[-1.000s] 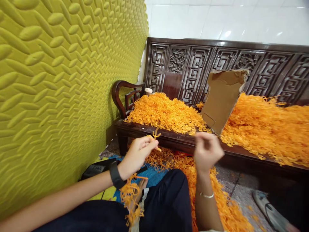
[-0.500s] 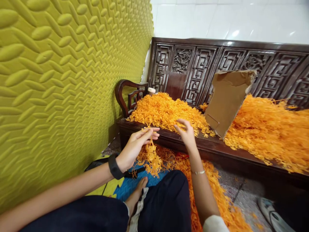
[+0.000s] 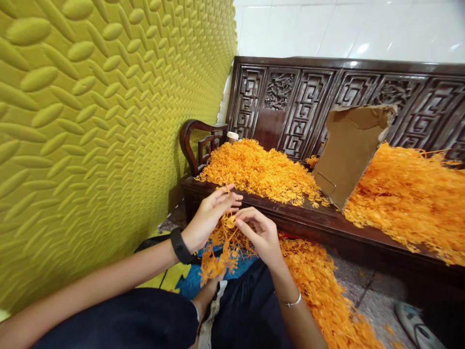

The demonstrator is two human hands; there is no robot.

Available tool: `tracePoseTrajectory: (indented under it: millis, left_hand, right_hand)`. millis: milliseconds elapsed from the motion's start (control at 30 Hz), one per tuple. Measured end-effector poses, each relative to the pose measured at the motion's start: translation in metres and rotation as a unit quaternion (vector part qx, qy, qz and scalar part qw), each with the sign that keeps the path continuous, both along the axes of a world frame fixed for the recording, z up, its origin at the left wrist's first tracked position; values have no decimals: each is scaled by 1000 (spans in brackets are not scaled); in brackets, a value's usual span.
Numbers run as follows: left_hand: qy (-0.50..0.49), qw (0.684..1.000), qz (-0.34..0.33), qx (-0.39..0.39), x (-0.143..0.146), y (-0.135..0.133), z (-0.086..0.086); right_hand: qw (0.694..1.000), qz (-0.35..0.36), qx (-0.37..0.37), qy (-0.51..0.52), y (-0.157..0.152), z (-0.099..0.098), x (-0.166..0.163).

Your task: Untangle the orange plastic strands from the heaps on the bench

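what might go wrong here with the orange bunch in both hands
The thin branching orange plastic sprig bunch dangles from the left hand and right hand; its twigs may snag on each other and snap if pulled. Loose pieces could drop into the orange heap on the floor and be lost among it.

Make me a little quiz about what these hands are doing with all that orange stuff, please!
1. True or false: the left hand and the right hand both grip one tangled bunch of orange plastic sprigs.
2. What stands tilted on the seat of the dark carved wooden bench? A) a torn brown cardboard sheet B) a blue pillow C) a metal ladder
3. Fill in: the black wristband sits on the ___ wrist.
Key: 1 true; 2 A; 3 left.
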State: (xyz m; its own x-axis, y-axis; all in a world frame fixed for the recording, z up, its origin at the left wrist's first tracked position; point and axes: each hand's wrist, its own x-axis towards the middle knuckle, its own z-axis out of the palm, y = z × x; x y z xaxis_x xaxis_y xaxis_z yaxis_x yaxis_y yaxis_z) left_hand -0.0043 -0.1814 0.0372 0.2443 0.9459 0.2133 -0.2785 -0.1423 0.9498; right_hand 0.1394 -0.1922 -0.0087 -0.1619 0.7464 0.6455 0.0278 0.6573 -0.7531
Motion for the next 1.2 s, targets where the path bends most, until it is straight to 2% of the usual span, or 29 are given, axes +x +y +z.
tracePoseTrajectory:
  millis: [167, 300, 467, 600, 900, 1033, 1200]
  left_hand:
    - [81, 992, -72, -68, -4, 0, -2]
    - [134, 981, -136, -39, -5, 0, -3]
    - [131, 985, -110, -3, -4, -2, 1]
    - [134, 985, -105, -16, -2, -4, 3]
    - [135, 986, -101, -4, 1, -5, 0]
    - [120, 987, -104, 9, 5, -11, 7]
    - [84, 991, -84, 68, 11, -26, 16]
  right_hand:
    - [998, -9, -13, 63, -1, 7, 15]
    - [996, -25, -29, 77, -2, 9, 21]
    - [991, 8, -109, 71, -6, 6, 19]
    - [988, 11, -145, 47, -5, 9, 18]
    - [993, -67, -59, 78, 1, 10, 37]
    - [987, -107, -2, 118, -3, 16, 37]
    - [976, -151, 67, 139, -23, 30, 35]
